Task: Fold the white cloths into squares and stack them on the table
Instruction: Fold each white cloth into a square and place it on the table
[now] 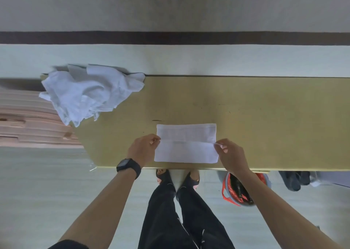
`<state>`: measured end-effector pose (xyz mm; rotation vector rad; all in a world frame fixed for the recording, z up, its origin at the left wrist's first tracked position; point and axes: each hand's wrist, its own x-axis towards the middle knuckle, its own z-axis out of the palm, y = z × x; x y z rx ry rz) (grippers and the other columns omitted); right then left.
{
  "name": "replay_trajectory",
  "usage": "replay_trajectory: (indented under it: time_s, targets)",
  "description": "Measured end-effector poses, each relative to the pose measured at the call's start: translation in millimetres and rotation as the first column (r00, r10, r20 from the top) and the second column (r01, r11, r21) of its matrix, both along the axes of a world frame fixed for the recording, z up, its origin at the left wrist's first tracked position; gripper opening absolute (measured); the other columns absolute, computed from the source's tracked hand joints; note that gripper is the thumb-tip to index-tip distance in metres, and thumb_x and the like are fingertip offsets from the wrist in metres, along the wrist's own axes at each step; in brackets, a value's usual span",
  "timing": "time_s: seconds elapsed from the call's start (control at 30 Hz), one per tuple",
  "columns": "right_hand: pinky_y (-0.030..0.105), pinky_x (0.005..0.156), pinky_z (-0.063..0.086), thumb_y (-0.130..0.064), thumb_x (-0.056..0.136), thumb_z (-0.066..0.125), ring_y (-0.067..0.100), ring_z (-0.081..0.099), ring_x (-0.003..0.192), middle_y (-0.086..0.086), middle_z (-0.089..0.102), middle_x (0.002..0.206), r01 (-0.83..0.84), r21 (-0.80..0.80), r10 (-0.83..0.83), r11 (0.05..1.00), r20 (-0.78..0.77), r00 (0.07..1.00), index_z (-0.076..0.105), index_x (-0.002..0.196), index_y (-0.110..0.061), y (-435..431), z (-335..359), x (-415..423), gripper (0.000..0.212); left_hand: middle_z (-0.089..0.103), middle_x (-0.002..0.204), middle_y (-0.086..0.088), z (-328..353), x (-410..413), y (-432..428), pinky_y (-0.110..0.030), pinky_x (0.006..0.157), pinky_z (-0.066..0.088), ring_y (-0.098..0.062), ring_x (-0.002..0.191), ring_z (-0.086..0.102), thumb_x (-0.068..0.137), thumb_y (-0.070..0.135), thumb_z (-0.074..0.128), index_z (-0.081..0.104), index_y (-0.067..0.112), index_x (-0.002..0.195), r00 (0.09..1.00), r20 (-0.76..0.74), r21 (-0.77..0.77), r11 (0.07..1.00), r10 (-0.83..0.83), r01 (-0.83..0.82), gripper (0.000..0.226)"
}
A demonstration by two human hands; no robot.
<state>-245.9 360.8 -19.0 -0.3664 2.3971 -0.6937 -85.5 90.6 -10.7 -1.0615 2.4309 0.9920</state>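
A white cloth [186, 144] lies flat near the front edge of the yellow-brown table [265, 120], its near half doubled over so a fold edge runs across its middle. My left hand [144, 149] pinches the left end of that fold edge. My right hand [230, 154] pinches the right end. A loose heap of crumpled white cloths [89, 93] sits on the table's far left corner, hanging over the edge.
Pink stacked boards [28, 123] stand left of the table. Under the table's front edge on the right are a red and grey bag [230, 190] and dark items [293, 179]. My legs and sandalled feet are below the front edge.
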Motion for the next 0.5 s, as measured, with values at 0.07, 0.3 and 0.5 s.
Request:
replay_trajectory:
  time_s: [0.07, 0.3, 0.5]
  targets:
    - [0.026, 0.077, 0.045, -0.03, 0.098, 0.059, 0.015, 0.064, 0.085, -0.002, 0.07, 0.096, 0.092, -0.037, -0.092, 0.995, 0.019, 0.996, 0.069, 0.108, -0.019, -12.8, -3.7, -13.1, 0.018, 0.072, 0.101, 0.005, -10.4, -13.9, -5.4, -0.032, 0.08, 0.053, -0.018, 0.095, 0.066, 0.097, 0.033, 0.055, 0.07, 0.03, 0.11, 0.996, -0.034, 0.0, 0.997, 0.077, -0.077, 0.02]
    - [0.02, 0.079, 0.042, -0.026, 0.096, 0.063, 0.013, 0.063, 0.086, -0.001, 0.07, 0.097, 0.194, -0.106, -0.194, 0.975, 0.012, 0.981, 0.07, 0.115, -0.019, -42.4, -27.2, -47.5, 0.021, 0.073, 0.103, 0.008, -46.0, -37.8, -19.2, -0.033, 0.08, 0.053, -0.019, 0.094, 0.065, 0.097, 0.042, 0.051, 0.065, 0.041, 0.115, 0.988, 0.027, -0.035, 0.988, 0.154, -0.153, 0.023]
    - [0.021, 0.08, 0.044, -0.028, 0.096, 0.063, 0.011, 0.064, 0.085, 0.0, 0.074, 0.1, 0.199, -0.05, -0.2, 0.979, -0.024, 0.98, 0.075, 0.112, -0.023, -46.9, -41.3, -52.9, 0.021, 0.071, 0.093, 0.008, -56.4, -42.0, -22.2, -0.036, 0.075, 0.056, -0.019, 0.085, 0.065, 0.096, 0.044, 0.053, 0.066, 0.041, 0.107, 0.983, 0.022, -0.071, 0.981, 0.182, -0.18, 0.018]
